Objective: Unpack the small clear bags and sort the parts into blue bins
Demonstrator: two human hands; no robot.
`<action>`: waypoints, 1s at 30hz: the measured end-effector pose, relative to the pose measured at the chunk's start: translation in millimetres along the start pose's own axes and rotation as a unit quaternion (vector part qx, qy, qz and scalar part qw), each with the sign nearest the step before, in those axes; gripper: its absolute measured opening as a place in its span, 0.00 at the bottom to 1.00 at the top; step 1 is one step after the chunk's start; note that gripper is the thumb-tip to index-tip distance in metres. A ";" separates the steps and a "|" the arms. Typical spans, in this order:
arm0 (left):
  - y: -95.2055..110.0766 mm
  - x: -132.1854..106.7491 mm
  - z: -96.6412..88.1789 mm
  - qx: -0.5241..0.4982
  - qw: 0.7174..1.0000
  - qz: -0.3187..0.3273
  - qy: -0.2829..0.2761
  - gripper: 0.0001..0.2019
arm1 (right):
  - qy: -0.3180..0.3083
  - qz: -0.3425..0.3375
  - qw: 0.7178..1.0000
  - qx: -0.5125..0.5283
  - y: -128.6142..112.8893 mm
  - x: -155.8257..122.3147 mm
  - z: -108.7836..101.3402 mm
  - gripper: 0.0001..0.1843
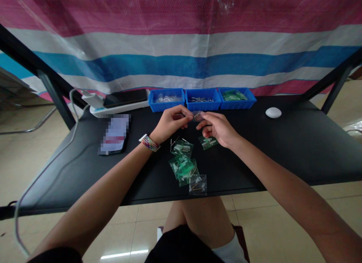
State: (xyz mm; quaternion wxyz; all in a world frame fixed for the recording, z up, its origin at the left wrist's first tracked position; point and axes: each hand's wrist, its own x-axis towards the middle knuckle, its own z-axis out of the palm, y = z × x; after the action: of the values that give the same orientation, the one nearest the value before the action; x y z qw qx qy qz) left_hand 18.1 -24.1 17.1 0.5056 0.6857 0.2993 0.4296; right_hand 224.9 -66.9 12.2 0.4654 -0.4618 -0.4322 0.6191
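Above the black table, a small clear plastic bag (198, 113) is stretched between my two hands. My left hand (175, 120) pinches its left side, and a thin metal piece shows beside the fingertips. At the bag's right edge, my right hand (217, 128) closes thumb and forefinger on the plastic, the other fingers curled below. Under my right hand lies a green-tinted bag (208, 142) with metal pins inside. Several similar green bags (182, 167) form a loose pile nearer me, with loose pins at its top. A clear bag (198, 184) with brass-coloured pieces lies by the table edge.
Three blue bins stand behind my hands: one with clear bags (166, 98), one with metal pins (202, 99), one with green bags (234, 95). Left are a phone (115, 135), a dark phone (126, 97) on a white power strip (118, 109), and a cable. A white mouse (273, 112) sits right.
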 end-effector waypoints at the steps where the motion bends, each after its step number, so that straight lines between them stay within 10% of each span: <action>1: 0.6 -0.1 0.0 0.006 1.000 0.002 0.002 0.13 | -0.003 0.008 1.000 0.006 -0.4 -0.3 -0.1 0.21; 10: -4.9 1.8 -2.2 -0.009 1.000 -0.008 0.002 0.14 | 0.051 -0.097 0.994 -0.017 -1.7 0.5 0.0 0.21; 22: -1.1 1.3 -2.1 -0.097 0.981 -0.154 -0.066 0.23 | 0.105 -0.331 0.908 -0.235 -2.2 -6.3 -0.4 0.03; 30: -1.2 1.7 -3.4 -0.098 0.989 -0.111 0.005 0.15 | 0.095 -0.336 0.889 -0.297 -1.1 -6.1 1.1 0.08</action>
State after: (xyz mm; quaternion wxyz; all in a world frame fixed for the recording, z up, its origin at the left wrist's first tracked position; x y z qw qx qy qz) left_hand 15.9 -20.8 16.9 0.6133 0.5933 0.3330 0.4013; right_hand 224.9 -72.7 14.5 0.5256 -0.4623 -0.6787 0.2222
